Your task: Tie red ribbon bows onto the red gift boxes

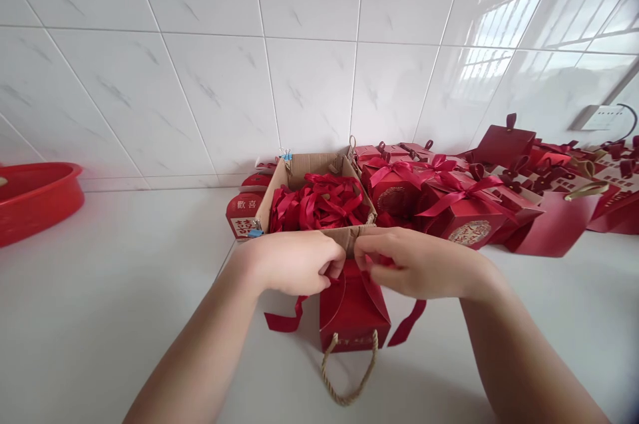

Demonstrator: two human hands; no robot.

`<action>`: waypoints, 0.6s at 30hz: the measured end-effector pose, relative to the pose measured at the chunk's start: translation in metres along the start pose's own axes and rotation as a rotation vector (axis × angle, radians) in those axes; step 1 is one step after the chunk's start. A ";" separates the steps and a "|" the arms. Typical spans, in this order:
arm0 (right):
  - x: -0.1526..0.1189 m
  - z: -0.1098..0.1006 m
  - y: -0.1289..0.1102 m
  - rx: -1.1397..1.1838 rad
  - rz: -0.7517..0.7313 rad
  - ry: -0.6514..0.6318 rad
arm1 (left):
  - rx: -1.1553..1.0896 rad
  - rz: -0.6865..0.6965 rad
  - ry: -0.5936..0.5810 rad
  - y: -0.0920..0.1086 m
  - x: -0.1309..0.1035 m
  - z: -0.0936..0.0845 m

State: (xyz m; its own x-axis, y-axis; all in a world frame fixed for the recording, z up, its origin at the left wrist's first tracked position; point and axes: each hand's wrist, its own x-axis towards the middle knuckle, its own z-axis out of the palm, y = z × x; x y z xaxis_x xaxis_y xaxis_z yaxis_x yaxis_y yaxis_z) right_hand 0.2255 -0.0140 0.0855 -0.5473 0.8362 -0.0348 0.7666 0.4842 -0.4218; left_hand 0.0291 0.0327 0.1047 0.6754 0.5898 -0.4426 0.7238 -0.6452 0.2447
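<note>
A small red gift box with a beige rope handle stands on the white counter between my forearms. My left hand is curled at the upper left of the box, fingertips closed on a red ribbon. On the other side, my right hand pinches the ribbon near the box top. One loose end of the red ribbon hangs out at the left, another at the right. The fingers partly hide the ribbon's middle and the top of the box.
Behind my hands, a cardboard box holds a heap of red ribbons. Several red gift boxes with bows crowd the right side. A red plastic basin sits at far left; a tiled wall borders the counter.
</note>
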 end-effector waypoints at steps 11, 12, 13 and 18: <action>0.002 0.000 0.009 0.045 0.042 -0.055 | 0.033 0.012 0.016 0.000 0.000 0.001; 0.002 0.000 0.010 0.052 0.060 -0.070 | 0.039 0.015 0.018 0.000 -0.001 0.001; 0.003 0.000 0.010 0.057 0.075 -0.078 | 0.046 0.019 0.022 0.001 -0.001 0.001; 0.007 0.002 0.013 0.011 0.096 -0.079 | 0.070 0.024 0.022 0.001 -0.001 0.002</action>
State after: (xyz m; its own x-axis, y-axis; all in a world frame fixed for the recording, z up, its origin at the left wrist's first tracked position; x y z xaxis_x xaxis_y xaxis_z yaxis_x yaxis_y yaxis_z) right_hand 0.2309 -0.0021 0.0775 -0.4963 0.8557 -0.1468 0.8134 0.3993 -0.4229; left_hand 0.0290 0.0303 0.1037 0.6961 0.5838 -0.4178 0.6961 -0.6914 0.1936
